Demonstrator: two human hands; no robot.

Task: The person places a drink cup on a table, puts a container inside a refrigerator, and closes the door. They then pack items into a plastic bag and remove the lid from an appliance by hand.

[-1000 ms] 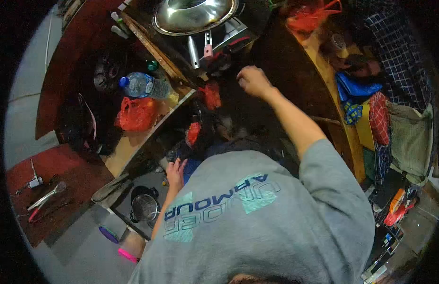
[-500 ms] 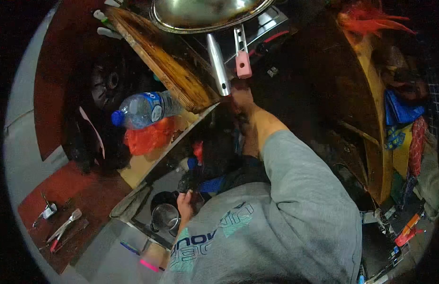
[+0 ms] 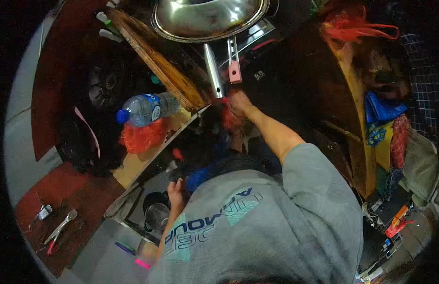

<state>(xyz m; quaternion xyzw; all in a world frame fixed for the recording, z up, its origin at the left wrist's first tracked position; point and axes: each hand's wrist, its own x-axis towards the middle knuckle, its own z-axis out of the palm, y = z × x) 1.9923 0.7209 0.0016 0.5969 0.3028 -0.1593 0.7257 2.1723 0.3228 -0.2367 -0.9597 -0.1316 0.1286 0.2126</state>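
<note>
My right hand (image 3: pixel 239 103) is closed at the end of my outstretched arm, just below the handles of the pan and the utensil. From it hangs a crumpled red plastic bag (image 3: pixel 231 118), partly lost in shadow. The large steel pan (image 3: pixel 210 21) has a long metal handle (image 3: pixel 212 71), and beside that is a pink-ended utensil handle (image 3: pixel 234 72). Low on the left, my left hand (image 3: pixel 176 193) has curled fingers against something dark that I cannot make out. A clear pot or jar (image 3: pixel 158 216) stands next to my left forearm.
A water bottle (image 3: pixel 141 110) with a blue cap lies on a red bag (image 3: pixel 142 136) at the left. A wooden board (image 3: pixel 158 57) leans behind it. Tongs (image 3: pixel 62 232) lie on the red-brown surface. Red plastic strips (image 3: pixel 359 31) and blue cloth (image 3: pixel 382 109) hang at the right.
The red bag now shows plainly beneath my right hand, where it was dark and blurred before. My left hand has shifted slightly left and up, and the view has turned a little.
</note>
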